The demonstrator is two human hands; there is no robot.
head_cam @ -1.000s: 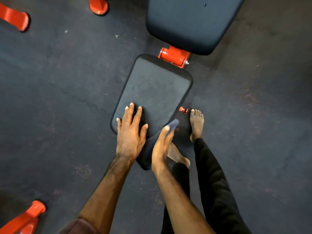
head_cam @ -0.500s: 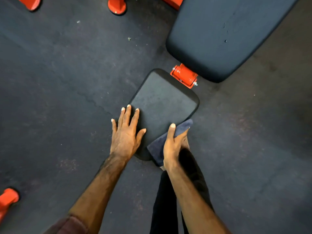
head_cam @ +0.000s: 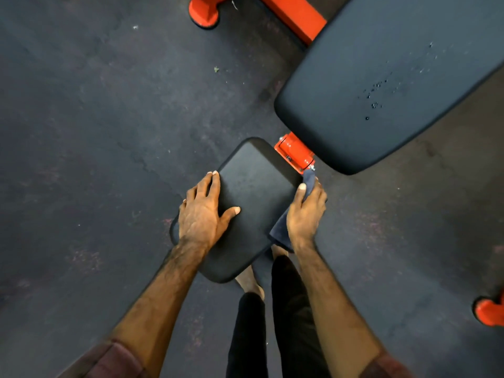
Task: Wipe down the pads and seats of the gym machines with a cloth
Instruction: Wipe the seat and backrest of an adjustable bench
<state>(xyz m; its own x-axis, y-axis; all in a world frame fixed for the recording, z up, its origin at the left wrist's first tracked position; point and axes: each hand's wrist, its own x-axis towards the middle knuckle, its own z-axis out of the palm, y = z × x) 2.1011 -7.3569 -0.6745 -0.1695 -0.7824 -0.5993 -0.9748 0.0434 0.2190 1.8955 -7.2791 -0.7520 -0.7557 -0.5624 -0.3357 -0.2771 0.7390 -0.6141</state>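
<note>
Since the earlier frame our right hand has slid the cloth along the seat's right edge toward the orange hinge, while our left hand has stayed planted on the seat. Going left to right, we see the dark rubber floor with a crack running through it, then our left hand lying flat on the left half of the seat, fingers straight and spread, thumb pointing across the pad, fingertips over its left edge. Our forearm crosses the seat's near left corner and hides it. At the seat's right side our right hand grips the dark blue cloth, thumb on top of the pad's edge and fingers curled round the cloth against the side; a tip of the cloth pokes out past the fingers just beside the orange hinge. Beyond the hinge the large back pad rises to the upper right, with small droplets beaded on it. An orange frame bar and foot sit at the top, another orange foot at the far right. Below the seat we see our dark trousers and a bare foot, partly under the pad.
</note>
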